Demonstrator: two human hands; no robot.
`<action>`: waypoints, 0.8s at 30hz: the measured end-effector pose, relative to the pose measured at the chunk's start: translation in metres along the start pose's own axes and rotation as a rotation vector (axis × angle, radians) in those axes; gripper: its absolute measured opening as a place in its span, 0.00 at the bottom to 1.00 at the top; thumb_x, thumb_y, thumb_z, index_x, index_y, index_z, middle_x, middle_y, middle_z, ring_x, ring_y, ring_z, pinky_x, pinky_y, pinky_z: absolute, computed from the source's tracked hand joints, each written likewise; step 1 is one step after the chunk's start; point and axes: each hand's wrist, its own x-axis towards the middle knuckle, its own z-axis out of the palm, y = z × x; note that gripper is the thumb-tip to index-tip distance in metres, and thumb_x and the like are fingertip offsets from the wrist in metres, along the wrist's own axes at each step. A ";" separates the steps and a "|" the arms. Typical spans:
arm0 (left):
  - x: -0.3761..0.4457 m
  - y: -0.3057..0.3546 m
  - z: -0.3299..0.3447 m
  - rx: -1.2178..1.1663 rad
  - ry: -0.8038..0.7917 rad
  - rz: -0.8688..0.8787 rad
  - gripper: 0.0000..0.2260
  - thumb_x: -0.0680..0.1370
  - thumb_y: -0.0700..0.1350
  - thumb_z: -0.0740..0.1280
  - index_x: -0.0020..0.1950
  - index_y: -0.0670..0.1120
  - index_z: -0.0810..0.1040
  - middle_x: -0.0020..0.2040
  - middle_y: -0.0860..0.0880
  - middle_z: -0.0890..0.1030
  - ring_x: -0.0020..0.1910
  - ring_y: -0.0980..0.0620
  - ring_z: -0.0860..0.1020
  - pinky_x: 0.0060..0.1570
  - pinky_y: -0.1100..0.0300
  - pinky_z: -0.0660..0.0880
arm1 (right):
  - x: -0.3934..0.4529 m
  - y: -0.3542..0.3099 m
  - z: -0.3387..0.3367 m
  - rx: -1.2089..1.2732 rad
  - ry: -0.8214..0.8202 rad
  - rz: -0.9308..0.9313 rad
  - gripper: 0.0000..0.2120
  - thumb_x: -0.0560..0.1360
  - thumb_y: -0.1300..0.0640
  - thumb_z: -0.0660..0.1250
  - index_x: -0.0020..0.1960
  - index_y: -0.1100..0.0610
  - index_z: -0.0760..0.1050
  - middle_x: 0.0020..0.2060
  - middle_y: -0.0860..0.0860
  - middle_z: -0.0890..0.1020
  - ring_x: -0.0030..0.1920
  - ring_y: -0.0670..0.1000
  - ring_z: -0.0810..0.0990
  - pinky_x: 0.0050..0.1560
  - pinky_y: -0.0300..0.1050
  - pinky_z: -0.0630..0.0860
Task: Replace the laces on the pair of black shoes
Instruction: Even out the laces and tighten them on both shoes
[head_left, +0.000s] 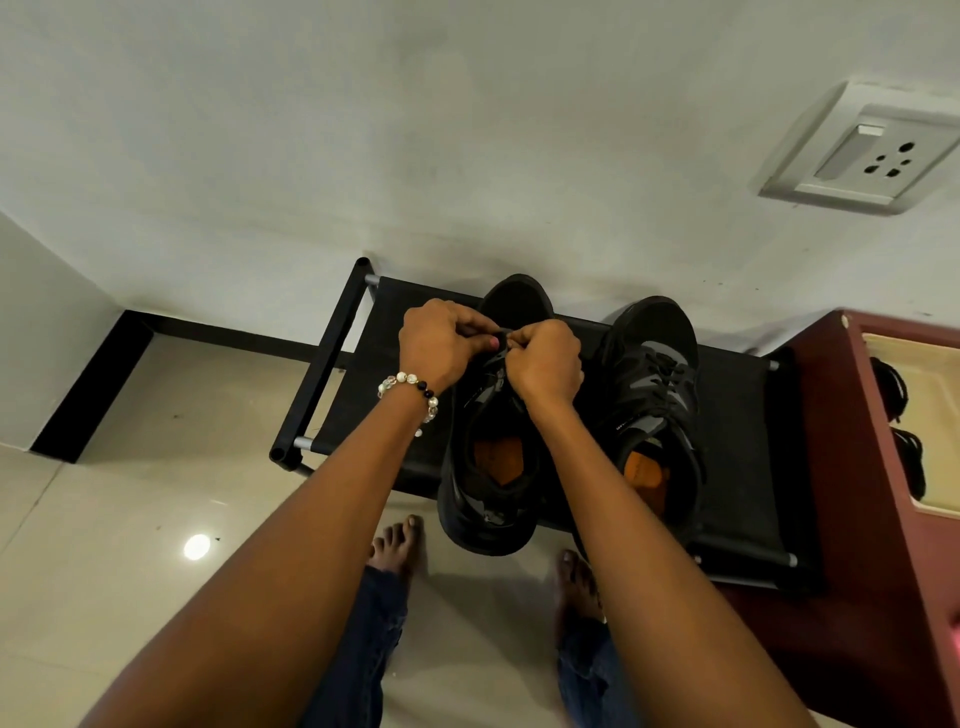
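Two black shoes with orange insoles stand side by side on a low black rack (737, 441), toes toward the wall. Over the left shoe (488, 467), near its toe-end eyelets, my left hand (436, 343) and my right hand (545, 358) meet, fingers pinched on a black lace (497, 358) between them. The lace runs down the shoe's tongue; most of it is hidden by my hands. The right shoe (654, 395) is laced with black laces and stands untouched. A beaded bracelet is on my left wrist.
A white wall stands right behind the rack, with a socket plate (857, 150) at the upper right. A dark red cabinet (883, 519) abuts the rack's right end. My bare feet (397, 540) stand on the glossy tiled floor in front.
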 end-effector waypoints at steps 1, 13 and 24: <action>0.000 0.000 0.000 -0.009 0.005 -0.010 0.08 0.70 0.43 0.76 0.48 0.49 0.86 0.43 0.51 0.85 0.43 0.58 0.81 0.52 0.60 0.78 | 0.001 0.000 -0.001 0.024 -0.017 0.006 0.06 0.76 0.58 0.69 0.51 0.52 0.84 0.54 0.55 0.81 0.54 0.58 0.79 0.57 0.59 0.75; -0.001 0.011 0.009 0.190 0.156 -0.018 0.05 0.76 0.40 0.65 0.46 0.49 0.80 0.45 0.55 0.80 0.46 0.54 0.77 0.45 0.60 0.62 | 0.011 0.000 -0.025 0.120 -0.216 -0.066 0.08 0.76 0.63 0.69 0.54 0.62 0.83 0.53 0.59 0.83 0.56 0.56 0.80 0.59 0.51 0.77; 0.012 0.031 -0.036 -1.132 0.259 -0.441 0.11 0.81 0.34 0.52 0.47 0.45 0.70 0.39 0.44 0.82 0.37 0.45 0.82 0.49 0.46 0.80 | 0.015 0.005 -0.006 0.002 -0.126 -0.085 0.07 0.75 0.62 0.70 0.51 0.56 0.84 0.52 0.59 0.81 0.58 0.60 0.77 0.57 0.60 0.77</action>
